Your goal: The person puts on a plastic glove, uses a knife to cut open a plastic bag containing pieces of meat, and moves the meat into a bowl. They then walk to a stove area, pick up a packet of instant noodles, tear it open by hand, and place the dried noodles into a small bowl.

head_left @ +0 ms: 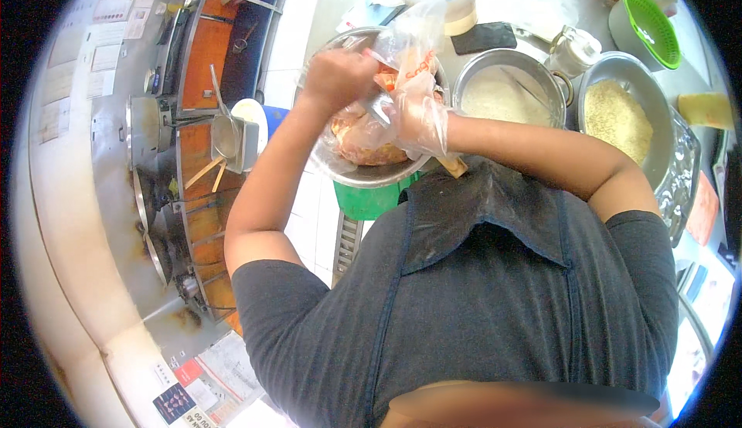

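Observation:
Both my hands are over a large metal bowl (390, 176) that holds raw-looking, reddish marinated meat (363, 146). My left hand (334, 80) is bare and closed in a fist above the bowl's left side, with its fingers pinching clear plastic. That clear plastic bag (423, 30) with orange print bunches up between my hands. Clear plastic also covers my right hand (419, 119) down to the wrist, over the bowl's right side. Folds of plastic hide the right fingers, so their pose cannot be made out.
A green container (369, 202) stands under the bowl. To the right are a pot of white flour (502, 103), a basin of yellowish crumbs (617, 119), a lidded jar (573, 49) and a green basket (661, 30). A black phone (483, 38) lies behind. A strainer (225, 136) is at left.

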Available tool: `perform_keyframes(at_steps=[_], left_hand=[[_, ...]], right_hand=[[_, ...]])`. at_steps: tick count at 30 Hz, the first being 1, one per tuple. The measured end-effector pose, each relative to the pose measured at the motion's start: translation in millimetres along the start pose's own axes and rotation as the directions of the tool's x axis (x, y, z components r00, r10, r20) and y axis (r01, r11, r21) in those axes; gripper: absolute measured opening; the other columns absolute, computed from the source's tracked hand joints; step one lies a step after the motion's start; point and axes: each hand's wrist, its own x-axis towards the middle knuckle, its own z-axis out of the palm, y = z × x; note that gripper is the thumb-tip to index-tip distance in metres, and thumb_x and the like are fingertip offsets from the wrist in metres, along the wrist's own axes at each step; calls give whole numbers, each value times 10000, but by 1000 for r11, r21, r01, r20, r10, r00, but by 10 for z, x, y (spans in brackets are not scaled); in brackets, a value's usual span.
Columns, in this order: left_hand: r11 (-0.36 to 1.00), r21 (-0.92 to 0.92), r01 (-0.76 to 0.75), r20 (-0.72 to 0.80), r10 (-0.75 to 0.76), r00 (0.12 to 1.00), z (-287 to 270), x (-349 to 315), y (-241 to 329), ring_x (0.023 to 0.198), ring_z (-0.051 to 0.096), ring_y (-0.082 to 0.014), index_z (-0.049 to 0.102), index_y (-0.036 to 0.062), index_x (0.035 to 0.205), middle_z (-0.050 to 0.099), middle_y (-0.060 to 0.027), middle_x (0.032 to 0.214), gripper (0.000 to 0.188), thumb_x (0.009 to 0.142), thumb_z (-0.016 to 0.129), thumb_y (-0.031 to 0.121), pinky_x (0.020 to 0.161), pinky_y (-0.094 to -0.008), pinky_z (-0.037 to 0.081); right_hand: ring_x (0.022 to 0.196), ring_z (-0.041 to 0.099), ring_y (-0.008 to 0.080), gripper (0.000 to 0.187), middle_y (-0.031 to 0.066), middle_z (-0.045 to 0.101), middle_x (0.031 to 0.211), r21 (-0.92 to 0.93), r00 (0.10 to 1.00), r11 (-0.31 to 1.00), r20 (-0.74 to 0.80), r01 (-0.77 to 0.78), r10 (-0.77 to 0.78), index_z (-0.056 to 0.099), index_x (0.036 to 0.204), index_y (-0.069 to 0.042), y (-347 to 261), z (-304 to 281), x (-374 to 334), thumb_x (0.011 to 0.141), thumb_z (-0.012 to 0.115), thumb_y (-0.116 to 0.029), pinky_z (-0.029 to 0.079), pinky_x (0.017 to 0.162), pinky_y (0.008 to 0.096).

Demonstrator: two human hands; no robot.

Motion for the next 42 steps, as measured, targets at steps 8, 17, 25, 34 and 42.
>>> perform_keyframes(at_steps=[8,17,25,34,42], left_hand=[[999,31,24,-4,-23,1000,44,132,-185,478,615,-238,561,115,714,567,-50,540,171,873,619,136,433,-383,486],[988,136,77,91,-90,992,67,158,-225,530,668,-210,579,134,604,605,-53,535,250,852,603,107,458,-333,523],[999,31,24,-54,-22,998,69,202,17,485,634,-237,586,139,595,604,-74,527,254,848,604,125,452,-368,506],[610,-318,726,44,-755,654,53,-150,-206,594,644,-330,684,101,703,640,-125,627,305,922,591,291,562,-421,509],[911,-175,374,1,-379,925,-32,221,442,594,681,-270,683,125,704,675,-93,658,255,892,584,267,525,-402,534]], right_hand=[[677,651,340,273,160,639,762,64,956,983,254,-170,149,649,993,-15,-78,302,-256,875,612,-258,518,632,454],[651,655,320,295,153,633,723,215,893,878,250,-427,374,628,983,2,-367,-188,54,851,639,-262,491,584,485],[687,668,359,396,231,669,812,53,874,990,478,-133,92,639,1025,18,-248,-625,163,875,645,-348,528,622,468],[706,678,401,360,245,658,729,197,657,688,559,-698,506,584,1103,40,-230,-838,-248,1020,461,-288,536,675,486],[685,646,384,309,223,626,753,53,934,955,230,-293,273,617,1022,31,39,139,-158,1007,476,-244,514,647,490]])
